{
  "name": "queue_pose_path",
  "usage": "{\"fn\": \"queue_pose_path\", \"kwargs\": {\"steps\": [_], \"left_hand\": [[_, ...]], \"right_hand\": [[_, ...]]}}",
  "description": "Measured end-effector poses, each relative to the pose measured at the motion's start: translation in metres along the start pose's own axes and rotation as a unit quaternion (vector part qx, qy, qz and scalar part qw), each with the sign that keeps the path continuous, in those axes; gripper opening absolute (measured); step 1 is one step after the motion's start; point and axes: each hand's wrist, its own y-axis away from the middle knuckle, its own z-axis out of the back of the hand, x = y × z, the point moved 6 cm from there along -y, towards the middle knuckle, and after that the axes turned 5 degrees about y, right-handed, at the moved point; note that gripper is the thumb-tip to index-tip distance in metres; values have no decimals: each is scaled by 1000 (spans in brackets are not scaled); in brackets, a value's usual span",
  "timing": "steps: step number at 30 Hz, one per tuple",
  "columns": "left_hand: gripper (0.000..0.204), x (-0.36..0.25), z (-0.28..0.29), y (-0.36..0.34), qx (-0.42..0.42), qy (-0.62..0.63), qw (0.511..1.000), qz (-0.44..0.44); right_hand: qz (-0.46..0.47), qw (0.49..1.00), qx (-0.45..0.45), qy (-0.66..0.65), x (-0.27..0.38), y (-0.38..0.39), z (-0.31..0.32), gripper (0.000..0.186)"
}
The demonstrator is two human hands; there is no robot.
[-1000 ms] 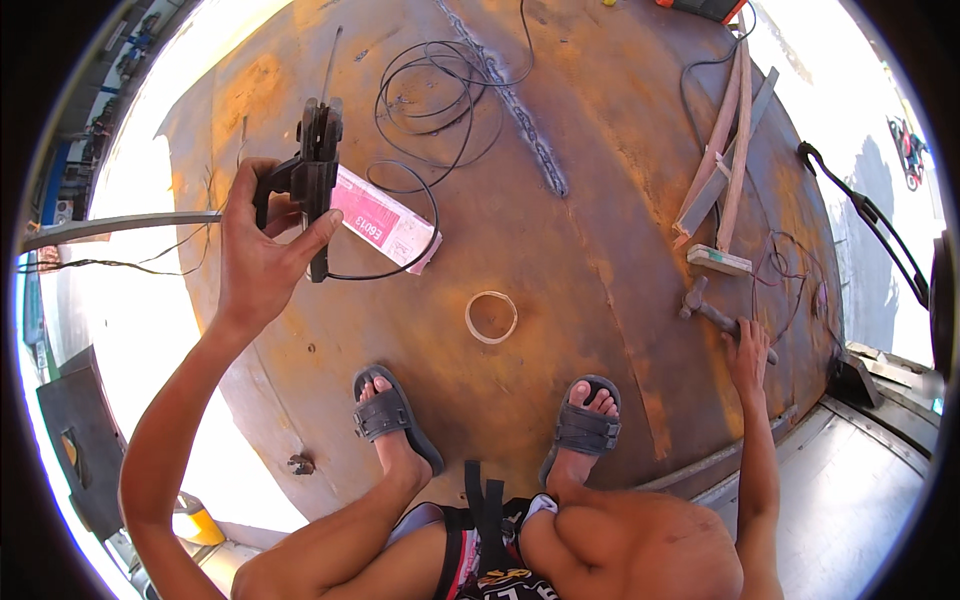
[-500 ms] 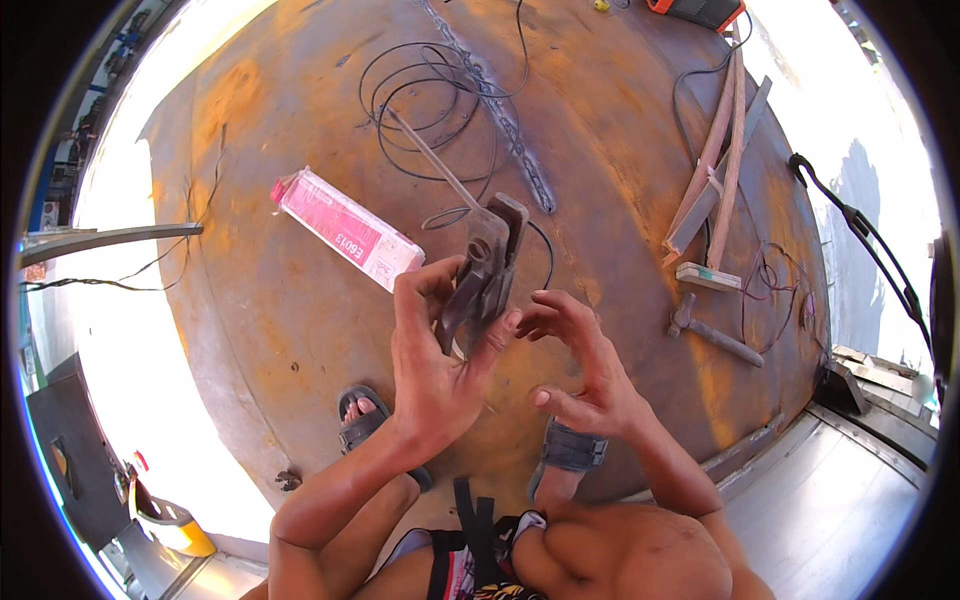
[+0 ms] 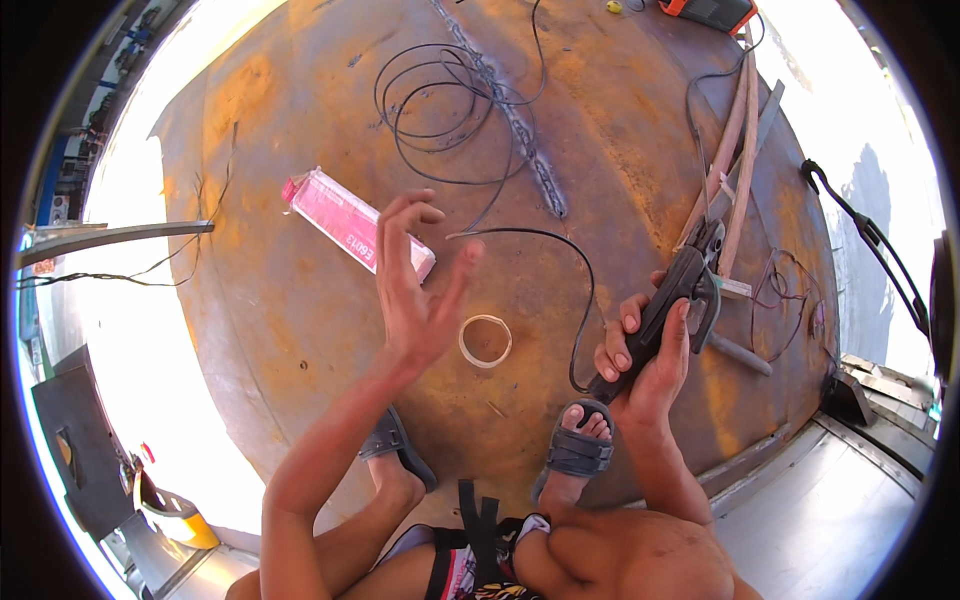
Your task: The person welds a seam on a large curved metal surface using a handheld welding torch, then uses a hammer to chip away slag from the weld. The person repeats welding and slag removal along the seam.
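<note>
My right hand (image 3: 652,375) is wrapped around the black handle of a welding electrode holder (image 3: 668,305). Its metal jaws point up and away, over the wood strips, and whether a rod sits in them I cannot tell. From the handle's lower end a black cable runs back to the left. My left hand (image 3: 422,305) is raised with fingers spread and nothing in it. Just beyond that hand, partly behind its fingers, lies a pink and white electrode box (image 3: 335,215). On the rusty plate to its right rests a thin pale ring (image 3: 486,365).
The rusty steel plate (image 3: 290,310) carries a weld bead (image 3: 520,125) and a coiled cable (image 3: 395,130). At right are wood strips (image 3: 735,215) and a hammer (image 3: 740,355) partly behind the holder. An orange and black machine (image 3: 708,10) stands far right. My sandalled feet (image 3: 580,445) are close below.
The electrode holder has passed from my left hand to my right and moved right. My left hand has opened. The ring, mostly hidden before, now shows fully.
</note>
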Motion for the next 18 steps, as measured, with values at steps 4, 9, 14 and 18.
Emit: {"fn": "queue_pose_path", "kwargs": {"steps": [4,9,14,18], "left_hand": [[104,142,10,-71,-109,-149,965,185],[119,269,2,-147,11,-134,986,96],[78,282,-49,-159,17,95,946,308],[36,282,12,-195,-22,43,973,226]], "right_hand": [[-83,982,-6,-172,11,-11,24,46],[-102,984,2,-147,-2,-8,31,47],[-31,997,-71,17,7,-16,70,53],[24,991,-108,70,0,-37,104,60]]}}
